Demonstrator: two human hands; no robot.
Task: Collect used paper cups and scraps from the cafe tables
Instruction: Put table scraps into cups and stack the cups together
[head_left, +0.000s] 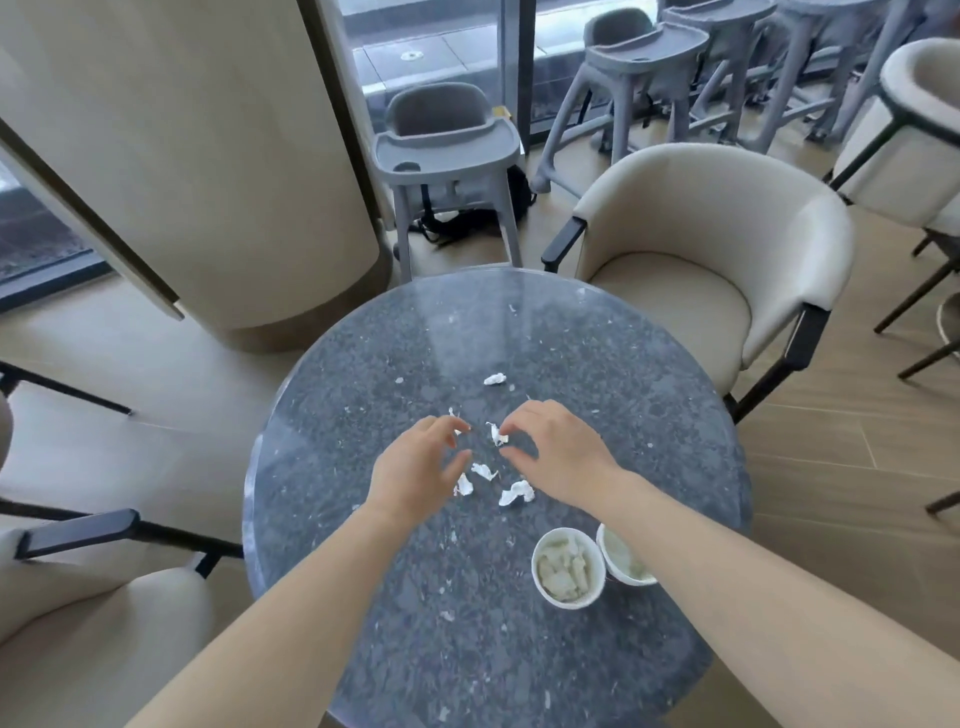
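Several crumpled white paper scraps lie in the middle of the round dark speckled table (447, 649): one (494, 379) farther off, one (497, 434) at my right fingertips, others (483, 471) (517, 492) between my hands. My left hand (415, 470) hovers over the scraps with fingers spread and curved, holding nothing. My right hand (558, 457) has its index fingertip touching a scrap, thumb apart. A white paper cup (569, 569) stuffed with crumpled paper stands near right. A second cup (618, 558) beside it is partly hidden by my right forearm.
Tiny paper bits dot the table. A cream armchair (701, 249) stands at the far right of the table, another (78, 613) at the near left. A grey high chair (447, 150) and a wide beige pillar (208, 156) stand behind; more high chairs (649, 62) line the window.
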